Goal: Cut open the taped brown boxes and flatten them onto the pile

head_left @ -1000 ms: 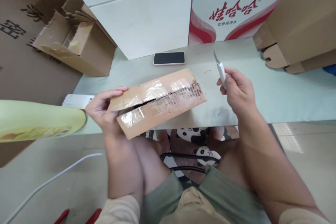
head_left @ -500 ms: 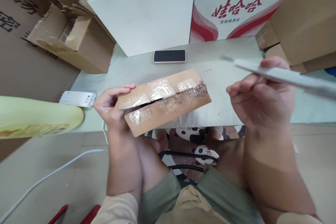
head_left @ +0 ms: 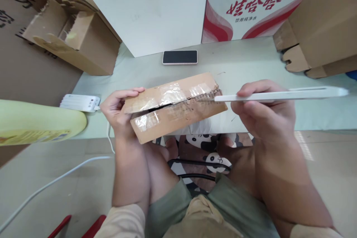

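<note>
My left hand grips the left end of a small brown cardboard box, thumb and fingers closed round it. Clear tape shines on the box, and a dark slit runs along its seam towards the right end. In my right hand is a white utility knife, held nearly level between thumb and fingers. Its thin grey blade points left and lies over the seam near the box's right end. Whether the tip has entered the seam I cannot tell.
A phone lies behind the box, before a white carton and a red-and-white carton. Open cardboard boxes stand at left and right. A white power bank with a cable and a yellow bottle are at left.
My right hand has moved left and turned the utility knife level, bringing its blade from the air at the right onto the box's seam. My left hand keeps its hold on the box.
</note>
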Demonstrator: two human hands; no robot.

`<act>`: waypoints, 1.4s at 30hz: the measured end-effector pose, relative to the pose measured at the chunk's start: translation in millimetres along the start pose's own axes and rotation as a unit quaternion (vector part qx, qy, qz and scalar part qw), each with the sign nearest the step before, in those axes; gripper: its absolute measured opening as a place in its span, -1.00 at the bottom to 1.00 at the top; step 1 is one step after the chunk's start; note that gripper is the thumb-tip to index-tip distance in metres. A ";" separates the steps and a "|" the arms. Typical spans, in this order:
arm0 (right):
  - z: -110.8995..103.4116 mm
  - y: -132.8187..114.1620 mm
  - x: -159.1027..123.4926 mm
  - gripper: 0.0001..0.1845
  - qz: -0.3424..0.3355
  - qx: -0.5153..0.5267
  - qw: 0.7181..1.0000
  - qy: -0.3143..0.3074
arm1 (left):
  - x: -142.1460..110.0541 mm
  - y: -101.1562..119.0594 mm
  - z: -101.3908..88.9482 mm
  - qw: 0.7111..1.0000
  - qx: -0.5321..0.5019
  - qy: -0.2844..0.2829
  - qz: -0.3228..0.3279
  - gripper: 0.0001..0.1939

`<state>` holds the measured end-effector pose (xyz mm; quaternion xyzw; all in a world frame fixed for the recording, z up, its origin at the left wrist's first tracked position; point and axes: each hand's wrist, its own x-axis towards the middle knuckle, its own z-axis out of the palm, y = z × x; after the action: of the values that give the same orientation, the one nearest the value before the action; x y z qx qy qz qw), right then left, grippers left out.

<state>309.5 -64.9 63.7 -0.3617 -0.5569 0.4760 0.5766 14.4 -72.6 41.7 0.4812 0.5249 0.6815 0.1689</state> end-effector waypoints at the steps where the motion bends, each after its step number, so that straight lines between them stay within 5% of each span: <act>1: 0.6 1.0 -0.4 -0.73 0.000 0.004 1.000 0.000 | 0.1 0.3 0.5 1.000 0.000 0.000 -0.002 -0.70; 6: -0.6 7.3 0.9 -0.68 -0.014 -0.034 0.999 0.013 | 1.0 -3.7 2.2 0.999 -0.032 -0.011 0.007 -0.74; 11: -4.0 11.1 3.6 -0.85 0.015 -0.023 1.000 -0.005 | 2.1 -10.1 2.6 0.996 -0.080 -0.015 0.039 -0.80; 28: 0.9 13.0 8.5 -0.96 0.048 -0.098 0.994 0.018 | -2.2 -7.8 6.3 0.993 -0.111 -0.001 -0.035 -0.81; 37: -13.7 17.9 14.2 -0.91 0.009 -0.049 0.994 0.093 | 5.1 -13.2 3.2 0.993 -0.110 0.002 -0.032 -0.60; 40: -16.9 24.0 21.3 -0.90 -0.059 -0.038 0.979 0.191 | 5.8 -13.5 1.1 0.996 -0.076 0.003 -0.053 -0.59; 42: -22.5 30.1 26.6 -0.94 -0.096 -0.121 0.956 0.250 | 5.3 -14.8 0.1 0.996 -0.035 0.010 -0.082 -0.61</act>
<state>325.4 -28.4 40.4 -0.4806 -0.4807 0.2418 0.6924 7.9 -62.8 31.3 0.4233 0.5398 0.6884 0.2357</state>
